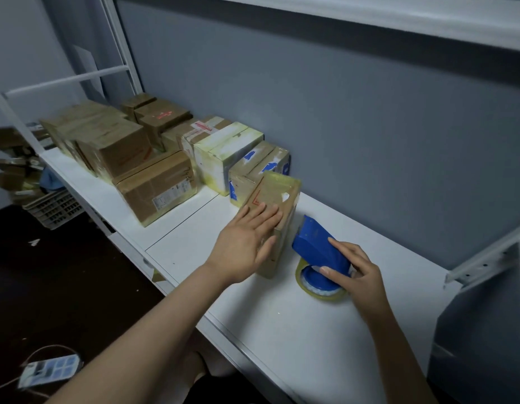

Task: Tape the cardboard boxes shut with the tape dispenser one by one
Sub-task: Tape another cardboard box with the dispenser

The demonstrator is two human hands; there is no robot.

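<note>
Head | left hand (247,243) flat on box (277,199) | right hand (355,272) grips tape dispenser (320,249)

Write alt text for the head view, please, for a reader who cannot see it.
A left hand rests flat on a small box on a white table, while the right hand grips a blue tape dispenser beside it. More boxes line the wall behind.

A long white table (282,316) carries a blue plastic tape dispenser (317,249) with its clear tape roll. Touching the dispenser's left side stands a narrow brown cardboard box (275,193). Farther left of the dispenser and behind it crowd taped brown and white cardboard boxes (156,188).
</note>
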